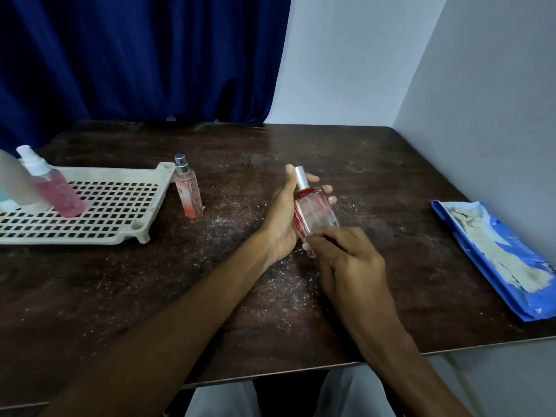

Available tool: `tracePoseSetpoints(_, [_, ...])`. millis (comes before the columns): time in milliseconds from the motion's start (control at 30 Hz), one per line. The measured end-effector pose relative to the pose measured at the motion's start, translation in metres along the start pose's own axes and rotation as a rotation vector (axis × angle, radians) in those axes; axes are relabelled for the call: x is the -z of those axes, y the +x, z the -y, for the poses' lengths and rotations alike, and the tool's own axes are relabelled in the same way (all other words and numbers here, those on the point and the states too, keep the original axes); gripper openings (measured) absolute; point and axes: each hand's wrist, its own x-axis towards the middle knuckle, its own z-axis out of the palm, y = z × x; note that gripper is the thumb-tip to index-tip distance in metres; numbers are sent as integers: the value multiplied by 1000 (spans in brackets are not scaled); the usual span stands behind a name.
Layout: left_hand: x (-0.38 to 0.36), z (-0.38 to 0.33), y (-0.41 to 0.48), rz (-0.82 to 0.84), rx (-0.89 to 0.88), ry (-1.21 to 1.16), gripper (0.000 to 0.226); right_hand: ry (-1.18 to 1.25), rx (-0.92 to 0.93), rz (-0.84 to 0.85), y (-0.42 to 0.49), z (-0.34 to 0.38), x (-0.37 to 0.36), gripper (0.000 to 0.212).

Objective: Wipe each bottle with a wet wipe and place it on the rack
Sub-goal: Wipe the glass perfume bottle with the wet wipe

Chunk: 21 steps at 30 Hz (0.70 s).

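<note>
Right hand (346, 260) touching bottle (314, 210) (square, red-tinted); left hand (282, 218) gripping it

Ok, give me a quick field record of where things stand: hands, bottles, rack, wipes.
left hand: grips square red bottle, tilted, above the table
right hand: fingers curled at that bottle's lower end; no wipe plainly visible
rack: table's left side; holds pink spray bottle and a pale bottle cut off by the frame edge
slim pink bottle: upright on the table beside the rack's right end, not on it
wipe pack: blue, open, far right
</note>
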Motion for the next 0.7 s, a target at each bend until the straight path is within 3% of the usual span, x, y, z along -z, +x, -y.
tracePoseSetpoints(100, [0,0,-1,5,-6,5,49,30,-17,-33,-10,-8,3,27])
tracePoseSetpoints(267, [-1,-1,-3,-14,-5,12,49,27,-132,-67,4,-18,6,19])
tracePoseSetpoints(400, [-1,-3,-4,-33,12,-2,49,21,-46,-70,-2,-1,0,12])
tracePoseSetpoints(533, [-4,-5,-5,-43,20,9,49,58,-60,-87,-7,-2,-3,22])
tracePoseSetpoints(700, [-7,-1,-4,-73,-110,91,52,78,-84,-67,-12,-7,0,23])
